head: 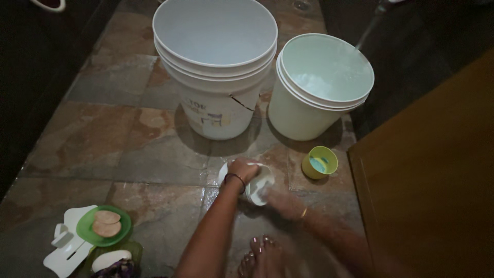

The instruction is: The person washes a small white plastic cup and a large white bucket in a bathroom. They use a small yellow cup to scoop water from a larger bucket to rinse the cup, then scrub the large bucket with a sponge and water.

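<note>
Person crouched over a wet stone floor [128,149], feet visible at bottom of view. Left hand [243,169] sits on top of a small white container [254,186] lying tilted on the floor just in front of the toes, fingers curled together over its rim and pressing it steady. Right hand [278,200] is at the container's open mouth, blurred with motion; whether its fingers are spread or closed on a scrubber cannot be told. A whitish smear shows inside the mouth, likely soap. Judged step: scrubbing the inside of the container, mid-wash, rinse not yet done. Beyond it stand a large white bucket [216,103], cracked down its side and seemingly empty, and a smaller pale bucket [319,98] holding water, near each other. A small yellow-green cup [319,162] stands just right of the container, apart from it. Lower left, well apart: a green dish [85,234] carrying two round tan pieces, over a white plastic piece [67,249]. The next move probably calls for water, with the cup and the filled bucket closest to reach; the left hand's hold must not slip on the soapy rim.
</note>
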